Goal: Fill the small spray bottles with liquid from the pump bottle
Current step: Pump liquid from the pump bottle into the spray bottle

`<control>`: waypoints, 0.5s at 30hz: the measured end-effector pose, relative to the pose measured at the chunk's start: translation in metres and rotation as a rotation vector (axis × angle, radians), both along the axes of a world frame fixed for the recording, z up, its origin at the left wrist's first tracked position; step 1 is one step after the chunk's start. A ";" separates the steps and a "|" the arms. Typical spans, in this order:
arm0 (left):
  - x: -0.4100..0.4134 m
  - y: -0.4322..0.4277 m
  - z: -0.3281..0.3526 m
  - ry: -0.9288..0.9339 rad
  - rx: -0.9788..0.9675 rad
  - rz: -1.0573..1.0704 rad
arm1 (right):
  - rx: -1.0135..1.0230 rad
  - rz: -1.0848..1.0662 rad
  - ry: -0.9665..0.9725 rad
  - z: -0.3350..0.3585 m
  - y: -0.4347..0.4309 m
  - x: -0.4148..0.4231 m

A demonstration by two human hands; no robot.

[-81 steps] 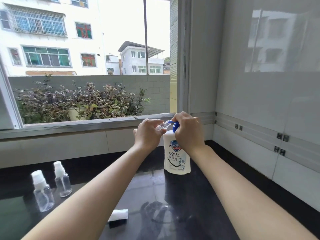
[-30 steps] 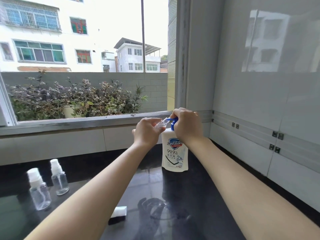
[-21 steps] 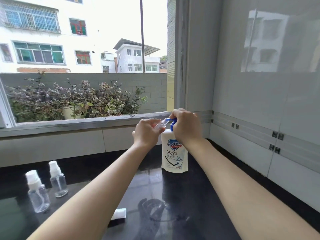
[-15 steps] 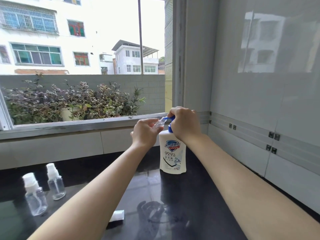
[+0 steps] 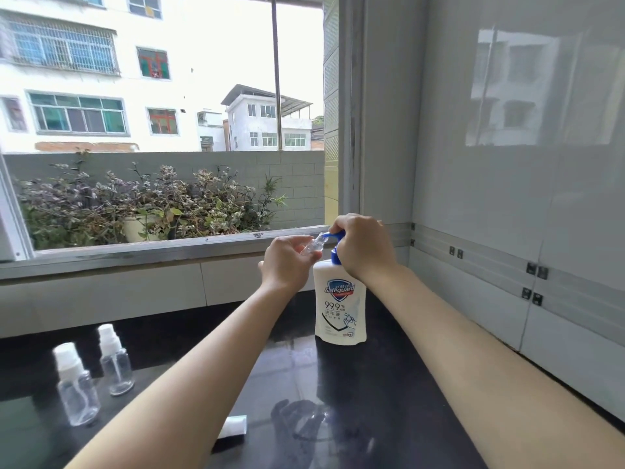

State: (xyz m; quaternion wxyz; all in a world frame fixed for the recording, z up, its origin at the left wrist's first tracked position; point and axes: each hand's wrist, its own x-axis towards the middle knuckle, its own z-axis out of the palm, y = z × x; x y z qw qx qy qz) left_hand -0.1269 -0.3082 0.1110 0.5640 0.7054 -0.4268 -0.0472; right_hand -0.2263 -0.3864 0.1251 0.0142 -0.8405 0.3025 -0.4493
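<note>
While the left hand (image 5: 287, 262) held an uncapped small spray bottle (image 5: 313, 245), fingers clamped round it, at the nozzle of the Safeguard pump bottle (image 5: 340, 302) mid-frame, the right hand (image 5: 363, 248) had fingers curled over the pump head. Fill level was unreadable. Lower left on the desk (image 5: 338, 384), the nearer capped bottle (image 5: 77, 390) and farther capped bottle (image 5: 116, 363) looked empty: most work probably remained.

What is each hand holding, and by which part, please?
The left hand holds the small bottle by its body; the right hand, the pump bottle by its blue head.
</note>
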 end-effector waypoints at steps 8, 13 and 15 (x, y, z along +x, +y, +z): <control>0.004 -0.001 -0.007 -0.021 0.009 -0.001 | -0.026 -0.019 -0.018 -0.016 0.003 0.003; 0.004 -0.005 -0.004 0.002 -0.028 -0.012 | 0.001 -0.004 0.000 -0.001 0.001 0.002; 0.006 -0.006 -0.005 0.009 -0.027 -0.016 | -0.020 -0.009 -0.023 -0.005 0.001 0.001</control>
